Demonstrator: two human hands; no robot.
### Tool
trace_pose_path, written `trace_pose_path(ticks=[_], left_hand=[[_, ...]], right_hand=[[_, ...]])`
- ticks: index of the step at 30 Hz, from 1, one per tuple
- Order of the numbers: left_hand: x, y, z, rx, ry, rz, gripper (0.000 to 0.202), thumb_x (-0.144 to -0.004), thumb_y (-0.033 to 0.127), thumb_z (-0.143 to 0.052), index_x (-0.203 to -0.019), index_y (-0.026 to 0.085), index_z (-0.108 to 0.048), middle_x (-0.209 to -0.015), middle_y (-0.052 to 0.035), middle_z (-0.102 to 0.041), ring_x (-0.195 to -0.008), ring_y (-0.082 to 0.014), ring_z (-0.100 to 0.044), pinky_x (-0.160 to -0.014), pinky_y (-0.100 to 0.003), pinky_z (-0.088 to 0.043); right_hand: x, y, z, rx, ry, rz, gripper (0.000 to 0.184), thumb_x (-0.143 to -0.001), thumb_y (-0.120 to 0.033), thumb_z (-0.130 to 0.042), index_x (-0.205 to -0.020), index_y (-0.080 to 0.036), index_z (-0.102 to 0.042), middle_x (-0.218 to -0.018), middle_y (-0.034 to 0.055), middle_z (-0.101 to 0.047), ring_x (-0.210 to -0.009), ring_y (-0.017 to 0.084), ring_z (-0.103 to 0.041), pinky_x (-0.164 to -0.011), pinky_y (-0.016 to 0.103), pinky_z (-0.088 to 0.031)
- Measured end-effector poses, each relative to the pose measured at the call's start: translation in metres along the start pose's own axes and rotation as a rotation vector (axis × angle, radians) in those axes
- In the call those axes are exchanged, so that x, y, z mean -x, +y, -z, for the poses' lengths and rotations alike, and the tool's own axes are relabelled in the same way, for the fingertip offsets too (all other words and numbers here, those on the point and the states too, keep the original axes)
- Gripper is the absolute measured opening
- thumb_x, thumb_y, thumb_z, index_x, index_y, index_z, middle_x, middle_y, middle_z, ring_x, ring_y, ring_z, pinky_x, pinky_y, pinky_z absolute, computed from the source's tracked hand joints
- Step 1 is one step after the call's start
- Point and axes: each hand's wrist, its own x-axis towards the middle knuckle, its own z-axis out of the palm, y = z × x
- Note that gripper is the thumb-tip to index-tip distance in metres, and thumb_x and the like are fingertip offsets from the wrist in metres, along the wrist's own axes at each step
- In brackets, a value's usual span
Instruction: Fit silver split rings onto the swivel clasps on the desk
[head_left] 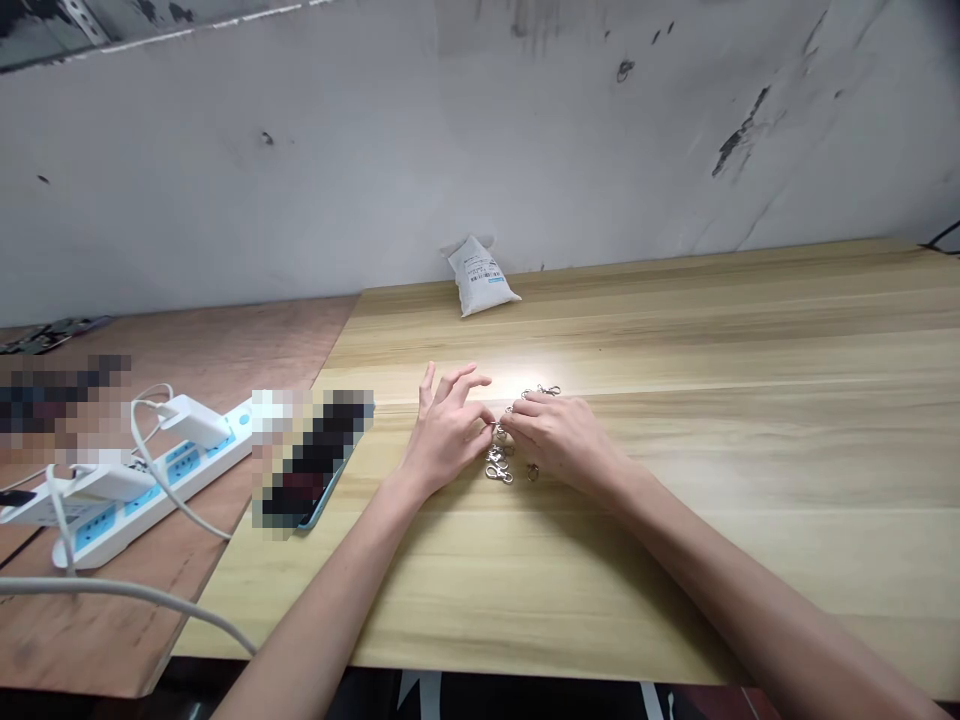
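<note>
My left hand (pixel 448 428) and my right hand (pixel 559 438) meet over the pale wooden table (pixel 675 420). Between their fingertips they pinch a small silver metal clasp (pixel 499 431). My left thumb and forefinger close on it while the other left fingers spread upward. My right fingers curl over the same piece. A little pile of similar silver clasps (pixel 499 467) lies just below the hands. More clasps (pixel 545 391) lie beyond my right hand, and a small ring (pixel 532 471) sits under it.
A small white bag (pixel 480 275) leans by the wall at the table's back. A phone (pixel 319 470) lies at the table's left edge. On the neighbouring brown table (pixel 225 350) a white power strip (pixel 142 480) holds chargers and cables.
</note>
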Motion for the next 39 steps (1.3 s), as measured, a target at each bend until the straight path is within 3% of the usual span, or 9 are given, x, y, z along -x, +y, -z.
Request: trace_pose_path(ticks=[9, 17, 27, 34, 37, 39], left_hand=[[-0.0006, -0.0023, 0.0065, 0.003, 0.039, 0.037, 0.007, -0.084, 0.021, -0.062, -0.079, 0.024, -0.067, -0.127, -0.0029, -0.061, -0.135, -0.0254, -0.042, -0.119, -0.061, -0.010], [-0.0009, -0.0025, 0.0073, -0.004, 0.045, 0.031, 0.007, -0.084, 0.022, -0.063, -0.079, 0.024, -0.067, -0.126, -0.0026, -0.061, -0.135, -0.0261, -0.043, -0.119, -0.063, -0.011], [-0.0010, -0.0042, 0.0075, -0.003, 0.063, 0.026, 0.007, -0.084, 0.021, -0.063, -0.079, 0.024, -0.067, -0.126, -0.0028, -0.061, -0.135, -0.0262, -0.043, -0.119, -0.063, -0.012], [-0.0006, -0.0042, 0.0075, -0.006, 0.067, 0.030, 0.007, -0.084, 0.021, -0.063, -0.079, 0.024, -0.067, -0.126, -0.0023, -0.061, -0.135, -0.0258, -0.042, -0.119, -0.063, -0.012], [-0.0005, -0.0043, 0.0071, -0.009, 0.067, 0.032, 0.007, -0.084, 0.021, -0.063, -0.079, 0.024, -0.067, -0.126, -0.0027, -0.061, -0.135, -0.0259, -0.042, -0.119, -0.063, -0.012], [-0.0004, -0.0045, 0.0070, -0.011, 0.068, 0.034, 0.007, -0.084, 0.021, -0.063, -0.079, 0.024, -0.067, -0.126, -0.0028, -0.061, -0.135, -0.0260, -0.042, -0.119, -0.063, -0.012]], right_hand=[[0.0017, 0.0036, 0.0024, -0.038, 0.017, -0.013, 0.028, -0.095, -0.017, -0.049, -0.074, -0.018, -0.066, -0.071, 0.0022, -0.067, -0.068, 0.014, -0.051, -0.054, 0.028, -0.021], [0.0033, 0.0047, -0.0041, -0.046, 0.129, -0.019, 0.025, -0.096, -0.019, -0.049, -0.082, -0.019, -0.071, -0.075, 0.0016, -0.069, -0.069, 0.013, -0.054, -0.052, 0.028, -0.022], [0.0035, 0.0038, -0.0044, -0.015, 0.231, -0.027, 0.024, -0.094, -0.019, -0.052, -0.078, -0.020, -0.069, -0.071, -0.0014, -0.067, -0.065, 0.013, -0.051, -0.051, 0.028, -0.023], [0.0037, 0.0066, -0.0023, -0.022, 0.216, -0.027, 0.023, -0.094, -0.018, -0.053, -0.079, -0.020, -0.070, -0.070, -0.0004, -0.067, -0.065, 0.014, -0.051, -0.051, 0.027, -0.026], [0.0024, 0.0059, 0.0001, -0.032, 0.206, 0.003, 0.022, -0.094, -0.019, -0.053, -0.082, -0.020, -0.072, -0.076, 0.0018, -0.070, -0.074, 0.016, -0.056, -0.062, 0.027, -0.038], [0.0017, 0.0053, 0.0007, -0.026, 0.239, 0.018, 0.021, -0.093, -0.019, -0.054, -0.082, -0.021, -0.072, -0.094, 0.0044, -0.072, -0.092, 0.020, -0.060, -0.081, 0.034, -0.044]])
